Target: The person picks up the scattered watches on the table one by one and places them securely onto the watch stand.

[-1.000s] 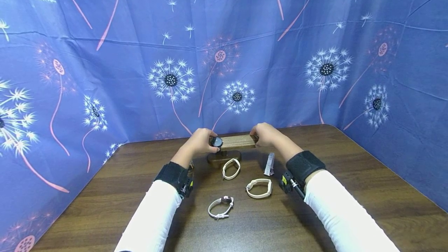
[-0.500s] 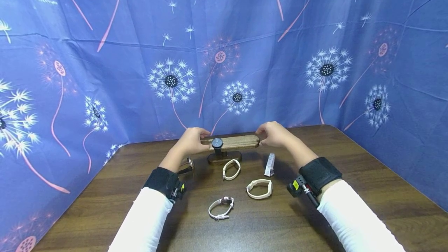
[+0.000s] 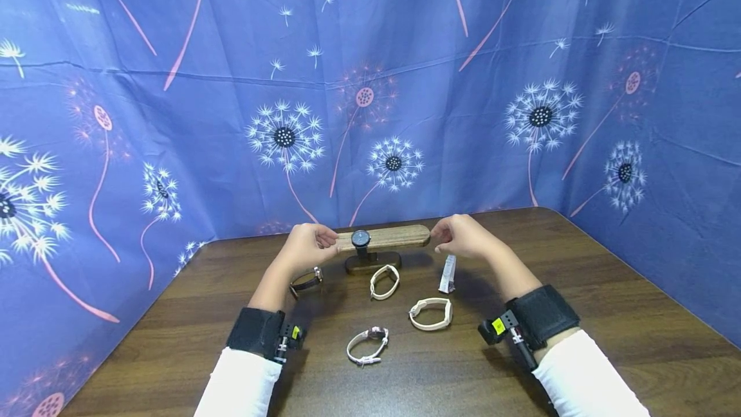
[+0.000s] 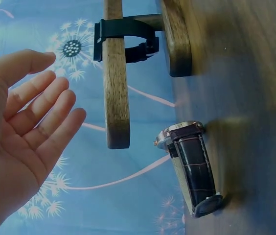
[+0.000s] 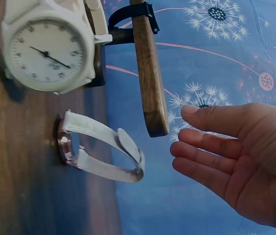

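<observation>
A black watch (image 3: 361, 239) hangs round the left part of the wooden bar of a T-shaped watch stand (image 3: 402, 236). My left hand (image 3: 308, 246) is just off the bar's left end, fingers relaxed and holding nothing. In the left wrist view the palm of that hand (image 4: 23, 127) faces the bar (image 4: 116, 93) across a gap. Beyond the bar's right end, my right hand (image 3: 463, 237) has loosely bent fingers and holds nothing; the right wrist view shows its fingertips close to the bar end (image 5: 152, 107). Below my left hand, a dark leather-strap watch (image 4: 194, 161) stands on the table.
Several light-strapped watches lie on the wooden table (image 3: 451, 378): a cream one (image 3: 384, 282) before the stand's base, another cream one (image 3: 431, 314), a white one (image 3: 367, 346) nearer the front, and one with a whitish strap (image 3: 448, 274) below my right hand. A blue dandelion-print curtain (image 3: 463, 114) hangs behind.
My left hand has let go of the black watch and moved left, bringing the leather-strap watch into view. My right hand has left the bar's right end and shifted right.
</observation>
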A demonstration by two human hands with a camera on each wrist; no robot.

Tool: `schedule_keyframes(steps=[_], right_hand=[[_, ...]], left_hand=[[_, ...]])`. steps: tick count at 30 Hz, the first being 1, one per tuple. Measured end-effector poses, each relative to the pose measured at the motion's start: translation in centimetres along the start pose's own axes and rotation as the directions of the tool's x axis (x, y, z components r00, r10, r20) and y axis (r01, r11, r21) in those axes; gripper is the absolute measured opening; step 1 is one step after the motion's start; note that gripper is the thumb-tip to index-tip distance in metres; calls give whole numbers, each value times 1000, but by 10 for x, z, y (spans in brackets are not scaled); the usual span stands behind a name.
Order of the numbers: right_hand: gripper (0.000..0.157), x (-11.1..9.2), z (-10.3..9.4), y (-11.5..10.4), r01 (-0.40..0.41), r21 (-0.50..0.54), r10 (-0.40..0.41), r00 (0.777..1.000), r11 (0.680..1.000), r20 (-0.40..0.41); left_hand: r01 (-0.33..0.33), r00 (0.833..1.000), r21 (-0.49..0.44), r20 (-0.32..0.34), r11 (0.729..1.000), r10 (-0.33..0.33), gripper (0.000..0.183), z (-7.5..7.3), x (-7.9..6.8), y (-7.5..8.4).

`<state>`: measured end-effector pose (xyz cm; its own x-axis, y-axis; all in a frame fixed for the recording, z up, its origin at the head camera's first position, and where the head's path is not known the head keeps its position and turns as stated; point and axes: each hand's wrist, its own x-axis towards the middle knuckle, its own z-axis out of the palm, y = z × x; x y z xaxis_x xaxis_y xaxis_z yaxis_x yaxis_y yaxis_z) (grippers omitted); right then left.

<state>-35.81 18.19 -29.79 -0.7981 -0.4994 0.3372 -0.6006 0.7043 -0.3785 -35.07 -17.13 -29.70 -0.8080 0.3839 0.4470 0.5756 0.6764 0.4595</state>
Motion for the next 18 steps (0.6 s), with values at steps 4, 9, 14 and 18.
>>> schedule_keyframes(steps=[4,9,14,18], right_hand=[[22,-4,4,3,3,8,-3,1000,1000,20],[17,-9,6,3,-22,25,21,999,999,48],[17,-14,7,6,-41,17,40,997,999,67],[29,-16,6,7,-11,24,7,984,1000,179]], left_hand=[[-8,1000,-14,3,1000,8,19,2,-6,-2],[6,1000,-31,1,1000,-6,16,5,-13,-2],[15,1000,-47,-3,999,-16,18,7,-14,-3],[22,1000,-36,-2,999,-22,18,7,-13,-3]])
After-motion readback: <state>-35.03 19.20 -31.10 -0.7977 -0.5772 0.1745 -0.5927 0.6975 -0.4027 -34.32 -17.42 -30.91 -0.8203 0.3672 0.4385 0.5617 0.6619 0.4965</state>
